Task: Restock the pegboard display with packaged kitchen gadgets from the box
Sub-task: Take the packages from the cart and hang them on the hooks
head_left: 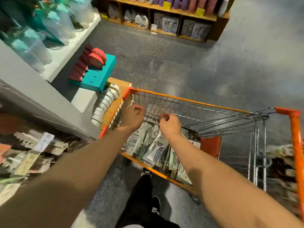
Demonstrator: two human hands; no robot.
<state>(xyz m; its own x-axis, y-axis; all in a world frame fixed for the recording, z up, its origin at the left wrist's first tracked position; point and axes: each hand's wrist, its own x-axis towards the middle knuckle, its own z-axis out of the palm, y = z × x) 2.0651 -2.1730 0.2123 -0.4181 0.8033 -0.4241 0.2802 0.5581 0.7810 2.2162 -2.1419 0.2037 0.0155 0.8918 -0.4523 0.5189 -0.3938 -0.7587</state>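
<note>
– Grey speckled shop floor (181,63) is all around, with wooden shelves (164,10) far at the back. What are the arms doing?
– Two bare arms reach straight out over one orange wire shopping cart (294,129). The left hand (132,118) is up by the cart's left rim. The right hand (170,125) is just beside it, over the inside of the cart. The two hands are apart and do not touch.
– Are the hands holding anything?
– Both have their fingers curled in. It is too blurry to tell if they pinch something small or nothing at all.
– Where are the kitchen things?
– The clear plastic packs of kitchen gadgets (154,150) stand in a row at the near end of the cart, under the wrists. They overlap, so I cannot count them. One display of hanging packs (32,145) is on the left, all blurred.
– Anything else?
– Two black shoes (155,206) are on the floor by the cart.
</note>
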